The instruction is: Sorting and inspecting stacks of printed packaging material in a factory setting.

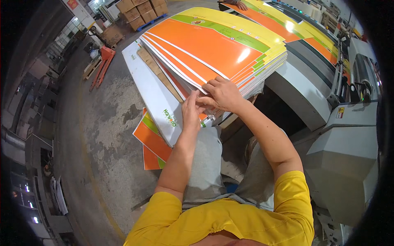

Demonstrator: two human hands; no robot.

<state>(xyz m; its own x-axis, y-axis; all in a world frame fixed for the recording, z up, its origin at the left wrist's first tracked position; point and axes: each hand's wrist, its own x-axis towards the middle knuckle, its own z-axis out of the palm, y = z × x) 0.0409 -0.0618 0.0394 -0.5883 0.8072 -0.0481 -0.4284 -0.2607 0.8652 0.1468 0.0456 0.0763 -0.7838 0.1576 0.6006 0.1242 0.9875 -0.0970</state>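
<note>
A thick stack of glossy printed sheets (pixel 205 43), orange with green and yellow bands, lies fanned out in front of me. At its near corner my right hand (pixel 223 94) is closed on the sheet edges, fingers bent over the top. Close against it, my left hand (pixel 191 110) has its fingers curled at the same corner; its fingertips are partly hidden. The upper sheets sit a little apart along their left edge. Beside the stack, a long brown strip (pixel 159 73) rests on a white printed board (pixel 141 82).
More orange and green sheets (pixel 152 138) lie low by my left knee. To the right stands a large grey machine (pixel 344 164); another person's hand (pixel 241 5) touches sheets on it. An orange pallet jack (pixel 104 61) and stacked cartons (pixel 141 12) are farther off.
</note>
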